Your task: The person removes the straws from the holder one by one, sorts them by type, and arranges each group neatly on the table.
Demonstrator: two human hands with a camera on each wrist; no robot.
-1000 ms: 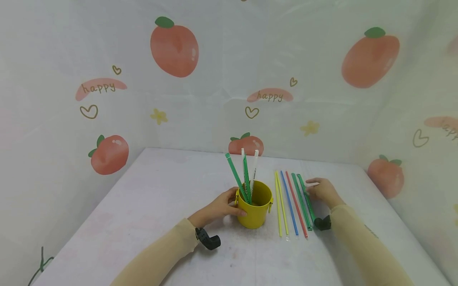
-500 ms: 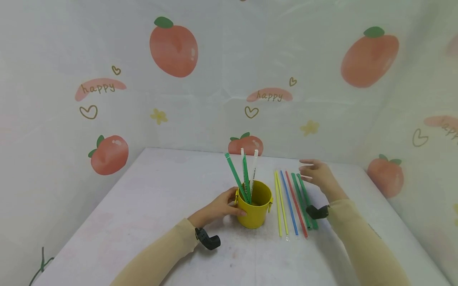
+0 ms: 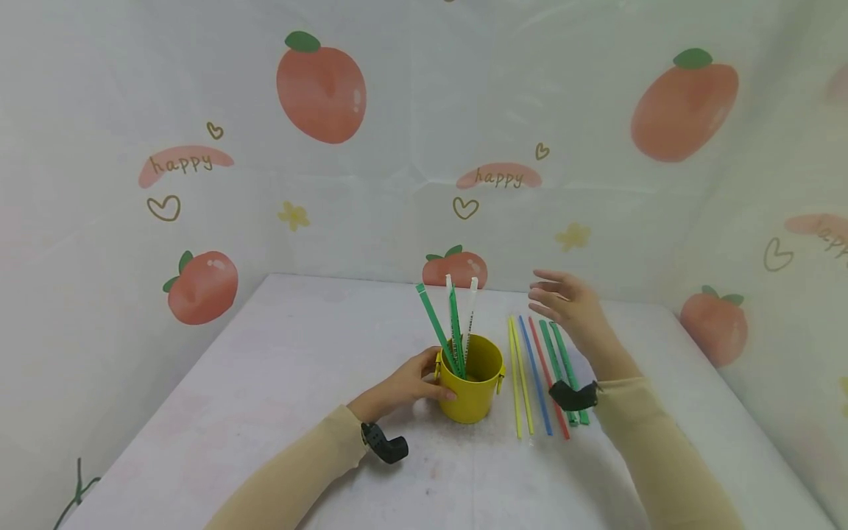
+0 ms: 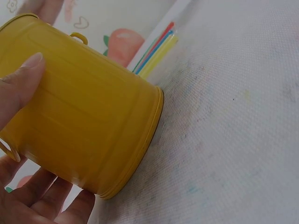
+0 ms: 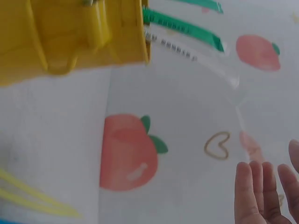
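Note:
My left hand (image 3: 407, 384) grips the side of a yellow bucket (image 3: 467, 401) standing on the table. In the left wrist view its thumb (image 4: 28, 77) lies along the bucket's wall, with the other fingers beneath. Two green wrapped straws (image 3: 433, 316) and two white wrapped straws (image 3: 472, 313) lean up out of the bucket. My right hand (image 3: 568, 298) is raised behind the straws on the table, fingers apart and pointing left toward the bucket. In the right wrist view these fingers (image 5: 244, 186) look straight, with no object visible between them.
Right of the bucket, loose straws lie roughly parallel: yellow straws (image 3: 515, 383), a blue straw (image 3: 535, 375), a red straw (image 3: 540, 353) and green wrapped straws (image 3: 566, 357). A white printed curtain (image 3: 371, 221) stands behind the white-covered table (image 3: 318, 331).
My right hand has risen from the rightmost green straw and moved left and away. That straw's near end has shifted slightly right. The left hand and bucket have stayed put.

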